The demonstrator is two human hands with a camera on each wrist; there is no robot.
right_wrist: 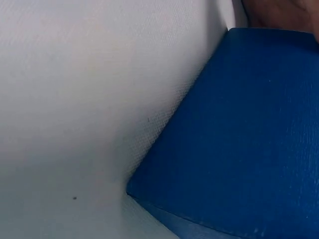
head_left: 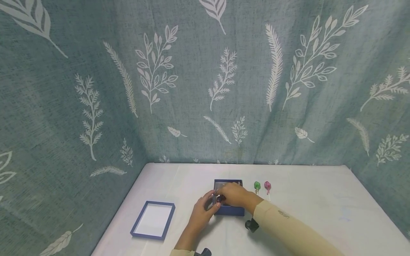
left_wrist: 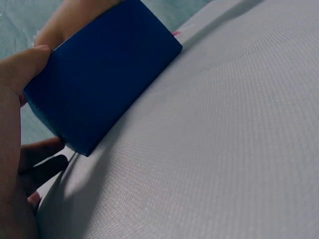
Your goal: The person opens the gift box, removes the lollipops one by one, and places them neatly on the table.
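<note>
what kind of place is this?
Probably a makeshift filming booth: leaf-patterned fabric hangs behind and along both sides of a white-covered table, and small dark devices sit at both wrists.

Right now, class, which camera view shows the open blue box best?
The head view: it shows the blue box with its open top, though the right hand partly covers it. Each wrist view shows mainly an outer wall, not the inside; the right wrist view crops it more.

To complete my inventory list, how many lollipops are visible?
2: a green lollipop and, to its right, a pink lollipop, both right of the blue box. Others may be hidden inside it.
</note>
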